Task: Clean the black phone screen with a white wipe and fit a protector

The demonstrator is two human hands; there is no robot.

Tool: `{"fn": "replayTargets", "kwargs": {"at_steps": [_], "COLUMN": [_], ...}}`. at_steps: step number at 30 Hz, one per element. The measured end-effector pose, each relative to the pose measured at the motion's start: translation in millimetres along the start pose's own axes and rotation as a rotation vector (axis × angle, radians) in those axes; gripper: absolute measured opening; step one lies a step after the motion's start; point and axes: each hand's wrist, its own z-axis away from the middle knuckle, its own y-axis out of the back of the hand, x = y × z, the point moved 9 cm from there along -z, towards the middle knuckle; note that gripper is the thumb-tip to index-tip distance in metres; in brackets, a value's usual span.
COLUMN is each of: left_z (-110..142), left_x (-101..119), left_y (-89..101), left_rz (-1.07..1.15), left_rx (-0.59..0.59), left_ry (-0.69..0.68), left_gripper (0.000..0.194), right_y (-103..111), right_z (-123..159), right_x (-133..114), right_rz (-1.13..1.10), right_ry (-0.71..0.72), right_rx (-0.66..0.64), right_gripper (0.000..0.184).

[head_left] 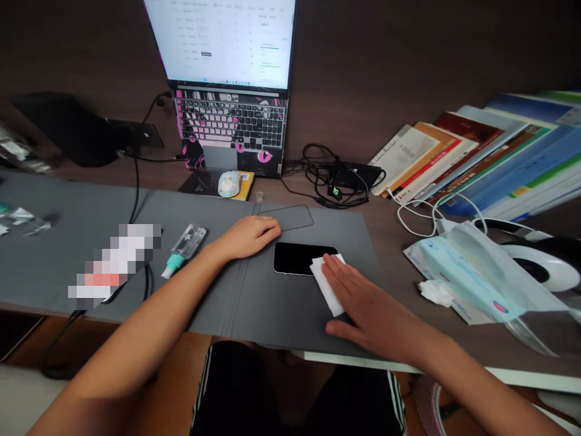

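Nearest the head camera, the left forearm (149, 327) and right forearm (481, 369) enter from the lower corners. Right hand (363, 303): palm down, fingers extended and together, thumb spread; fingers lie flat over a folded white wipe (325, 286), unpinched. The wipe overlaps the lower right corner of a black phone (295, 258), which lies screen up on the gray mat (281, 309). Left hand (249, 235): fingers partly bent, beside the phone's upper left corner, overlapping a clear dark-edged sheet (295, 218); whether it grips the sheet cannot be determined. Mat surface extends from phone to front edge. A spray bottle (188, 242) bounds the left side; a wipes pack (467, 272), the right.
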Motion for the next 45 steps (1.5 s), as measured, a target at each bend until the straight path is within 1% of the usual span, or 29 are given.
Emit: {"fn": "replayTargets", "kwargs": {"at_steps": [3,6,10,13,19,23,29,33,36,39,45], "left_z": [1,1,2,2,2,2,1,0,0,0,0], "left_x": [0,0,1,1,0,0,-6,-8,-8,-9,-7], "left_y": [2.5,4.9,9.7,14.2,14.8,11.1,10.3,8.7,7.9,7.2,5.8], "left_rz": [0.011,0.027,0.003,-0.029,-0.030,-0.024,0.020,0.054,0.064,0.068,0.098], "left_rx": [0.026,0.054,0.105,0.140,0.146,0.140,0.147,0.127,0.119,0.114,0.101], "left_ry": [0.010,0.024,0.021,0.024,0.025,0.016,0.036,0.053,0.056,0.061,0.063], "left_gripper": [0.034,0.032,0.030,0.030,0.030,0.028,0.029,0.030,0.030,0.030,0.030], "right_y": [1,1,3,6,10,12,8,9,6,5,2], "right_z": [2,-4,-17,-30,-59,-79,-100,-100,-94,-87,-68], "right_x": [13,18,20,17,-1,-19,-43,-54,-58,-62,-62], "right_rz": [-0.002,-0.005,-0.012,-0.016,-0.063,-0.108,-0.136,-0.126,-0.125,-0.124,-0.101], "right_ry": [-0.031,-0.048,-0.045,-0.035,-0.009,0.042,0.098,0.149,0.163,0.185,0.161], "right_rx": [0.016,0.001,-0.030,-0.032,-0.070,-0.045,-0.070,-0.048,-0.054,-0.031,-0.043], "right_gripper": [0.093,0.094,0.097,0.103,0.118,0.121,0.127,0.127,0.124,0.121,0.115]}}
